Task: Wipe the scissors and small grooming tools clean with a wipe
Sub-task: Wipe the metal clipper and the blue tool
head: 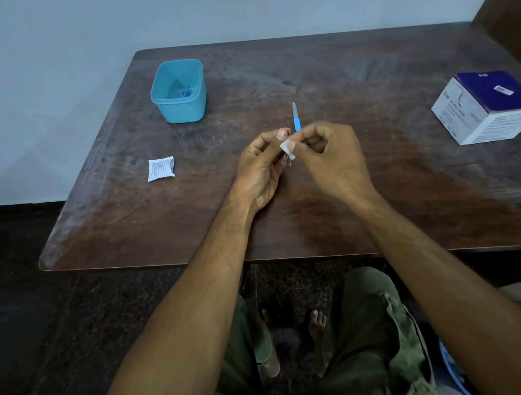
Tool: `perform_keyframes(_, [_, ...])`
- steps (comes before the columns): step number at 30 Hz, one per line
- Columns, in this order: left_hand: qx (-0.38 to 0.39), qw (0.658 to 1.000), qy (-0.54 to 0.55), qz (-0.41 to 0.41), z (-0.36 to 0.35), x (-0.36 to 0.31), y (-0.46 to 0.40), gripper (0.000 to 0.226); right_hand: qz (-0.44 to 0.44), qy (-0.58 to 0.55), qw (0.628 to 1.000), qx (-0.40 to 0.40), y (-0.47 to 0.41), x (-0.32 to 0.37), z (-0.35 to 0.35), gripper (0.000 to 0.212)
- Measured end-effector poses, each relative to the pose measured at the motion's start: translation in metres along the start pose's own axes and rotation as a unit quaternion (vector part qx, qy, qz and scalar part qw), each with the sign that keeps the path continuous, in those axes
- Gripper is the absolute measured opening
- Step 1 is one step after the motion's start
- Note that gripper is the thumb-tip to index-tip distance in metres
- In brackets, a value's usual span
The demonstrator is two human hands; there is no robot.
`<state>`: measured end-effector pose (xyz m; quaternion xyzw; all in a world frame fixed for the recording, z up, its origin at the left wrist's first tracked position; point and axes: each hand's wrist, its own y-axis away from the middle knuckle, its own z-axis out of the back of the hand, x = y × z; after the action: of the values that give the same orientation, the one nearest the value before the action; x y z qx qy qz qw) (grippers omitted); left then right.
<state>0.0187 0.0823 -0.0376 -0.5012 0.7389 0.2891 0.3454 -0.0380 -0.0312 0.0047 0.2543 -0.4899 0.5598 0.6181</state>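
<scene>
Over the middle of the wooden table, my left hand grips a small metal grooming tool; only its lower tip shows between the hands. My right hand pinches a small white wipe against that tool. A nail file with a blue handle lies on the table just beyond my hands. A teal plastic box at the back left holds a blue-handled tool. No scissors are plainly visible.
A torn white wipe sachet lies on the table's left part. A white and purple box of swabs stands at the right edge. My knees and bare feet are under the table's front edge.
</scene>
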Motion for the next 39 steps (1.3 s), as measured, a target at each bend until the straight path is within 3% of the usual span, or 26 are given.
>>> perform_keyframes(3, [-0.005, 1.000, 0.005, -0.006, 0.000, 0.000, 0.000, 0.017, 0.012, 0.005, 0.999, -0.034, -0.008, 0.005, -0.003, 0.008])
perform_keyframes(9, [-0.005, 1.000, -0.001, -0.010, 0.000, 0.000, -0.001, 0.012, 0.007, 0.016, 1.000, -0.012, 0.012, -0.006, -0.007, 0.002])
perform_keyframes(17, [-0.008, 1.000, -0.006, -0.020, -0.002, 0.000, 0.001, 0.012, -0.001, 0.026, 0.998, -0.052, 0.011, -0.009, -0.013, 0.003])
perform_keyframes(25, [0.041, 0.999, -0.027, -0.010, 0.000, 0.002, 0.002, 0.029, -0.044, -0.045, 0.994, -0.084, 0.006, -0.019, -0.012, 0.004])
perform_keyframes(32, [0.029, 1.000, -0.009, 0.001, 0.004, 0.004, -0.001, 0.028, -0.069, -0.074, 0.991, -0.091, 0.005, -0.027, 0.004, 0.014])
perform_keyframes(39, [0.005, 1.000, -0.004, 0.003, 0.003, 0.004, -0.001, 0.019, -0.060, -0.099, 0.990, -0.080, 0.008, -0.022, 0.006, 0.012])
